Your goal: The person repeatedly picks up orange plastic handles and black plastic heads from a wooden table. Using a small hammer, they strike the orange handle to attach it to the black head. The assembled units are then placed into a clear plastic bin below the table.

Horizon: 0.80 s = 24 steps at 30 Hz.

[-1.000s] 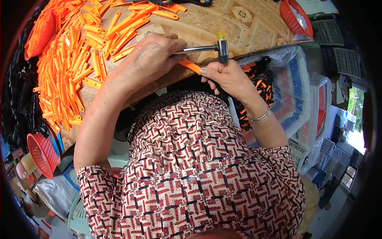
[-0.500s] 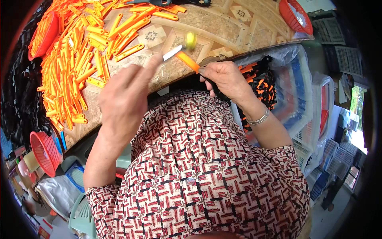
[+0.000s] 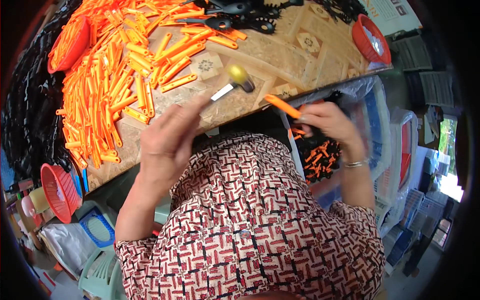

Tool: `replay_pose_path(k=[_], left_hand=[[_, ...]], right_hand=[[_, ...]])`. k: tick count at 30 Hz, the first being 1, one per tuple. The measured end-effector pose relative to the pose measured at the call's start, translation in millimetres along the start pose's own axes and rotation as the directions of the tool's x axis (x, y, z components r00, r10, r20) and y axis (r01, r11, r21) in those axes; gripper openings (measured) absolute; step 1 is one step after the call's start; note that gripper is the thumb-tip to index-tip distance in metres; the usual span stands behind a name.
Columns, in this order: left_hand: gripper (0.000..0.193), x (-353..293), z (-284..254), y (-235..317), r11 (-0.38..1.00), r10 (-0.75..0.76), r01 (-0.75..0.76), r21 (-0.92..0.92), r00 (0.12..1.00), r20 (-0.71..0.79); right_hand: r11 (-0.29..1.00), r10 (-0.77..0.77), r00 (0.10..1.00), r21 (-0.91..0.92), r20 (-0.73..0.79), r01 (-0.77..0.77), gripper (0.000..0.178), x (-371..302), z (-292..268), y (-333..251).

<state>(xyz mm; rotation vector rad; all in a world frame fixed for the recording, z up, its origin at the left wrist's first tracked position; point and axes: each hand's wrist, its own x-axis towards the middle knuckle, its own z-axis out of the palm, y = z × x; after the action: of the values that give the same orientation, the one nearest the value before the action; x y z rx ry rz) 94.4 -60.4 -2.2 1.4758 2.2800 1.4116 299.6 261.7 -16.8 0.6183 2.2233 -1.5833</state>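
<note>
Head view: your right hand has drawn its pinched orange handle rightward, left hand gripping the hammer, so tapping seems paused.

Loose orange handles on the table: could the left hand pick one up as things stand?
Probably not straight away: the left hand holds the hammer. Otherwise the way looks free, with orange handles lying close to that hand.

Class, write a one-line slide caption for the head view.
Left hand holds a hammer near piled orange pieces; right hand grips another orange piece.
</note>
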Motion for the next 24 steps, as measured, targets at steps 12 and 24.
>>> replay_pose_path(k=[12,24], left_hand=[[0.042,11.7,-1.5,-15.0,0.637,-0.562,0.48,-0.603,0.825,0.062],[0.016,32.4,-30.6,-36.2,0.853,-0.498,0.513,0.1,0.855,-0.142]], right_hand=[[0.157,-0.925,0.38,-0.93,-0.02,0.332,0.021,163.1,-23.6,-131.2],[-0.098,-0.949,0.296,-0.994,0.109,0.05,0.004,231.2,-0.5,-162.3]])
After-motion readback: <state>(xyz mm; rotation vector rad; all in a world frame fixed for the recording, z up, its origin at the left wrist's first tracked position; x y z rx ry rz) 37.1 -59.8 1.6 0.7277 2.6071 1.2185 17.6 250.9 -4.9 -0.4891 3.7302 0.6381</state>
